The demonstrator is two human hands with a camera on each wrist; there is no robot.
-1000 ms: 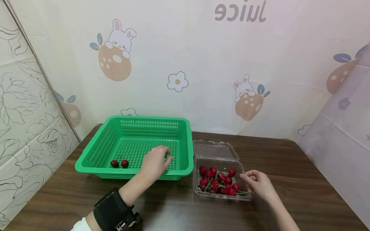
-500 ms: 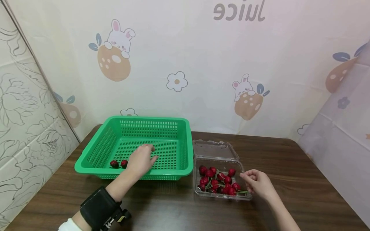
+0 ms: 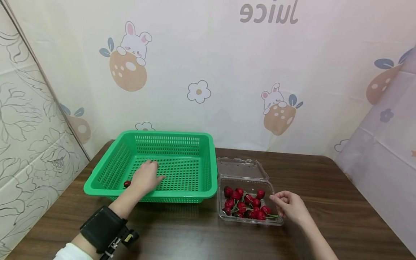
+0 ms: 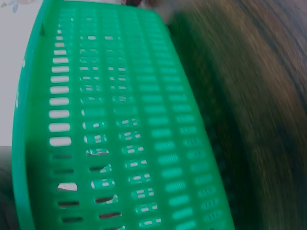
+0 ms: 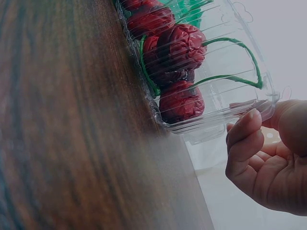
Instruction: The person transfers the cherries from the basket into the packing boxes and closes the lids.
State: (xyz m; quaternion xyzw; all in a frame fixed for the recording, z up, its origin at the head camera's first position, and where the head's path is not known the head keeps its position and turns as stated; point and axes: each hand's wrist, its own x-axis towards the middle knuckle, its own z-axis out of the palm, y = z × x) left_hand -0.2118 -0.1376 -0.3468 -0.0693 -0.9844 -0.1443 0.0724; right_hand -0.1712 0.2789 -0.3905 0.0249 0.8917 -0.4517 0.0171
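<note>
My left hand [image 3: 146, 177] reaches over the near rim of a green plastic basket [image 3: 150, 193], palm down, its thumb spread to the right. A dark red cherry [image 3: 127, 183] shows at its left, on the basket floor; another is hidden behind the hand. I cannot tell whether the left fingers hold anything. In the left wrist view the slotted basket wall [image 4: 158, 120] hides that hand. My right hand [image 3: 290, 206] pinches the right rim of a clear clamshell box [image 3: 224, 217]. Several red cherries [image 5: 182, 45], some with green stems, lie inside the box.
The box's clear lid [image 3: 242, 168] is folded back behind it, beside the basket's right side. All stand on a dark wooden table [image 3: 195, 234]. A printed cloth backdrop [image 3: 227, 90] rises behind the table.
My left hand has moved left across the basket, from its right half to over the cherries, covering one of them. The right hand and the box have stayed still.
</note>
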